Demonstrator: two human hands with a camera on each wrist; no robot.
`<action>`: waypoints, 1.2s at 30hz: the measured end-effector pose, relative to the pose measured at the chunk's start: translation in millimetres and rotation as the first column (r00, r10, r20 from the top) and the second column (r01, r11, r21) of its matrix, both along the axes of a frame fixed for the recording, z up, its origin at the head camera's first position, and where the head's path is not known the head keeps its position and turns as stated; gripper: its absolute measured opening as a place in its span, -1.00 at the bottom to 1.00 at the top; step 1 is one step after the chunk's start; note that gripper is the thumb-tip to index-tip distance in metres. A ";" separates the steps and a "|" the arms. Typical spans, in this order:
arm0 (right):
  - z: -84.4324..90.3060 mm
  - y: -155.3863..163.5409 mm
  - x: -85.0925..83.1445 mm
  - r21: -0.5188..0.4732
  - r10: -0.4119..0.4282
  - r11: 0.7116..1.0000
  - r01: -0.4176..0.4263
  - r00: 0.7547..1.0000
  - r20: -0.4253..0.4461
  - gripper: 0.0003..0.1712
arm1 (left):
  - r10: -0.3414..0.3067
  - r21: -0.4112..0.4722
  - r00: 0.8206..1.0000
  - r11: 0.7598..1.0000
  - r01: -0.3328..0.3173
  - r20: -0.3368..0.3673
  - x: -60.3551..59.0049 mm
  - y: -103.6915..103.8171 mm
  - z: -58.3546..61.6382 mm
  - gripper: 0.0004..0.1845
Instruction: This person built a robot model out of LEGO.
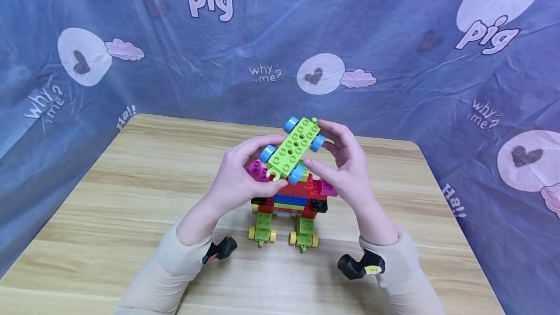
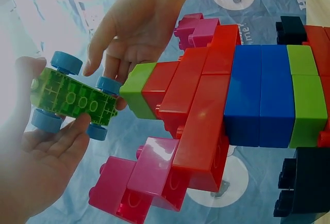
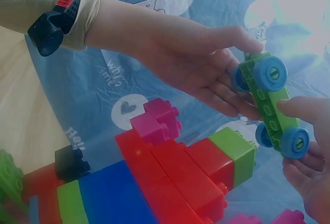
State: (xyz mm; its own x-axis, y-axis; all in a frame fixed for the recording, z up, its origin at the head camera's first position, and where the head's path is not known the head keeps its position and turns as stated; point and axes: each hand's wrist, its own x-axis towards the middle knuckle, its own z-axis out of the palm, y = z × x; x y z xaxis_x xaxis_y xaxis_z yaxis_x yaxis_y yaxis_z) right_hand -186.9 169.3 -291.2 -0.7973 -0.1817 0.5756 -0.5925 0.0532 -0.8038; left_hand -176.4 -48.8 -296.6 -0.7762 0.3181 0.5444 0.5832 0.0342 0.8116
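Holding the green wheeled chassis (image 1: 292,148) between your left hand (image 1: 239,173) and right hand (image 1: 345,162), fingertips pinching it, you hover above the brick model (image 1: 290,198); it looks unattached yet.

A green studded plastic wheel base with blue wheels (image 1: 295,148) is held above a multicoloured plastic brick model (image 1: 290,198), between the left hand (image 1: 238,174) and the right hand (image 1: 345,164). The model is stood mid-way on the wooden bench (image 1: 131,198), before a printed blue cloth backdrop (image 1: 393,52).
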 end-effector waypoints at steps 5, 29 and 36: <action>-2.0 0.1 -0.7 -0.046 -0.026 0.999 0.026 1.000 0.007 -0.26 | -0.025 0.003 0.999 1.000 0.025 0.022 0.6 1.2 0.0 -0.29; 5.3 10.7 -3.5 0.054 0.109 0.993 -0.105 0.991 -0.074 -0.02 | -0.252 -0.096 0.967 0.964 0.247 -0.039 -11.5 -10.9 5.5 -0.30; 6.5 9.0 -4.0 0.021 0.050 0.999 -0.048 0.993 -0.102 -0.21 | -0.276 -0.122 0.958 0.956 0.266 -0.080 -21.5 -13.8 9.3 -0.27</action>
State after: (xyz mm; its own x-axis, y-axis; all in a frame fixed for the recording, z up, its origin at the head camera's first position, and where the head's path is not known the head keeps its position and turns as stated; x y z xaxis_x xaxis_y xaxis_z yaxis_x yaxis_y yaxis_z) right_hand -190.8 178.3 -284.7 -0.7239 -0.2301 0.6504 -0.6742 0.0362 -0.7377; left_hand -197.9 -62.5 -287.3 -0.5990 0.5708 0.5615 0.6568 -0.0508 0.7523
